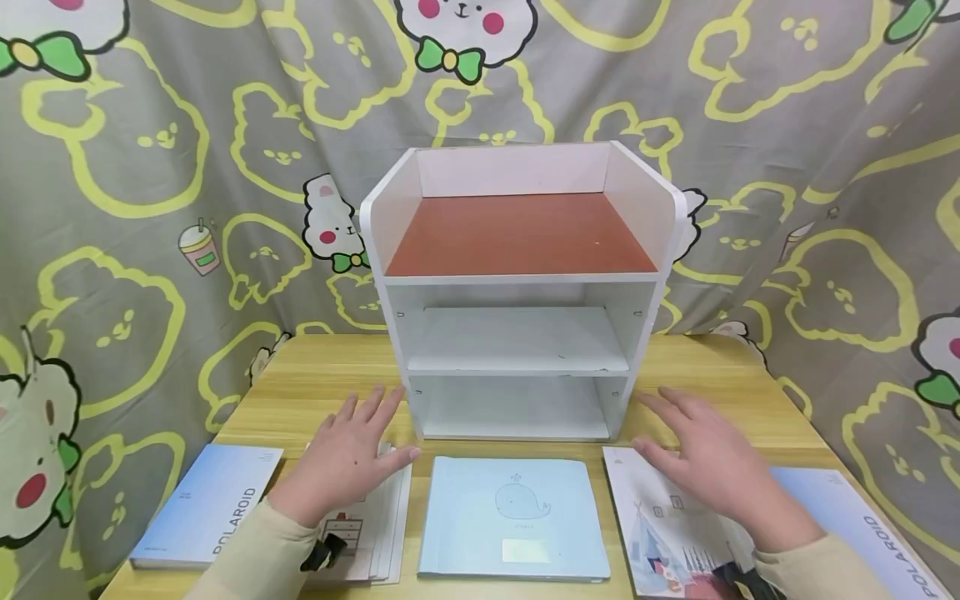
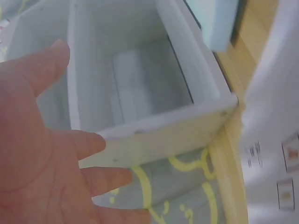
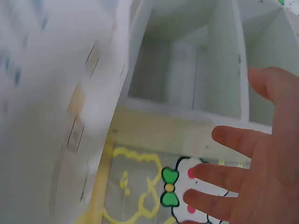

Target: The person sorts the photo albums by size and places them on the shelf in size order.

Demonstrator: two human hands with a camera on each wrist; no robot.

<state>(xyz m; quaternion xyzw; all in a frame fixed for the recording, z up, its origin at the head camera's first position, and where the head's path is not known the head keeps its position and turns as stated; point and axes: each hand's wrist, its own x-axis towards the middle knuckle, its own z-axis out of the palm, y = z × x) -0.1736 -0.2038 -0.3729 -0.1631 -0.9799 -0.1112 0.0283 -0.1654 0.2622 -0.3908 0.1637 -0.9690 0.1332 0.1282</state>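
A small white shelf unit (image 1: 517,325) with a reddish-brown top board stands upright at the back of the table. My left hand (image 1: 348,462) hovers with spread fingers near its lower left side, above a stack of white booklets (image 1: 382,533). On the other side my right hand (image 1: 712,467), fingers also spread, is over a white illustrated booklet (image 1: 652,533). Between the hands lies a light blue album with a whale drawing (image 1: 516,517). Neither hand holds anything. Both wrist views show the unit's bare compartments beyond the fingers.
A blue-white POLAROID book (image 1: 210,504) lies at the table's left edge, and a similar POLAROID book (image 1: 847,517) lies at the right. Behind the wooden table (image 1: 322,367) hangs a grey curtain (image 1: 247,150) with yellow outlines and rabbit prints.
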